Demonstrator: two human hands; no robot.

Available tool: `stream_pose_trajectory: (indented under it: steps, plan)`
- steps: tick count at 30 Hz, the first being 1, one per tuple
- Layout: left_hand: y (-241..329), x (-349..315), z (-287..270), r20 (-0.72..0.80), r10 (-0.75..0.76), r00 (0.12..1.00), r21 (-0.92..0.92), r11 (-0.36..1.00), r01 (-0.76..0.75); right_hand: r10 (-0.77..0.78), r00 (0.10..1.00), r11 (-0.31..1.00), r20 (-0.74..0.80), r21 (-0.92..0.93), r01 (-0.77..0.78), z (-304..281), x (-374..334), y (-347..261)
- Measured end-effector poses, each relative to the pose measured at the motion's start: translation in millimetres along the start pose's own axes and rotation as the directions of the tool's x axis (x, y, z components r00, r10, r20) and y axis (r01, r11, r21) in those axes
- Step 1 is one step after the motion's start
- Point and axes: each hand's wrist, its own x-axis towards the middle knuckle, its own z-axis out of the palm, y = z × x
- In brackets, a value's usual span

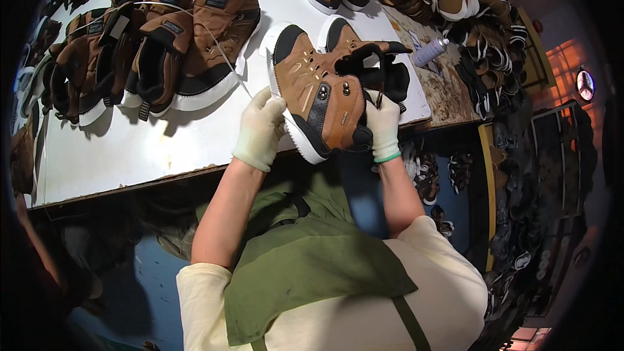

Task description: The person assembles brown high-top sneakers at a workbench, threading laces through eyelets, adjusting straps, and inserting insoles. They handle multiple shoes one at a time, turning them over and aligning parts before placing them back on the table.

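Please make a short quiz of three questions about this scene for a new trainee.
1. True or false: both hands wear gloves.
2. What does the left hand grip on the boot? A) the sole edge B) the tongue C) the spray can
3. Where does the spray can lie: left or right of the held boot?

Key
1. True. The right hand is gloved too, with a green cuff.
2. A. It holds the white sole edge; the right hand is at the boot's dark ankle opening.
3. Right, on the table, while a row of finished boots lies to the left.
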Motion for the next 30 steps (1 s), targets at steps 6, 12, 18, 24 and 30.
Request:
stream_pose_trajectory:
  steps: [6,12,18,24,30]
  plan:
    - [1.2,-14.5,6.4,-0.032,0.059,0.998,0.135,0.989,-0.054,-0.071,0.997,0.997,-0.013,-0.019,0.071,-5.4,-2.2,12.6]
    - [1.4,-24.0,14.1,-0.017,0.133,0.991,0.121,0.984,-0.13,-0.109,0.993,0.99,-0.036,-0.089,0.106,-14.1,2.3,28.6]
    - [5.1,-16.7,15.9,0.002,0.045,0.999,0.037,0.998,-0.045,-0.127,0.991,0.991,-0.033,-0.047,0.126,-8.8,4.8,10.0]
    - [-0.1,4.4,-1.0,0.097,-0.056,0.994,-0.032,0.998,0.059,0.016,1.0,0.999,-0.025,-0.029,-0.016,-3.8,12.1,-11.6]
    - [1.8,25.0,1.1,0.155,-0.032,0.987,-0.333,0.939,0.083,0.024,0.993,0.999,0.113,0.037,-0.028,-7.7,35.7,-27.0]
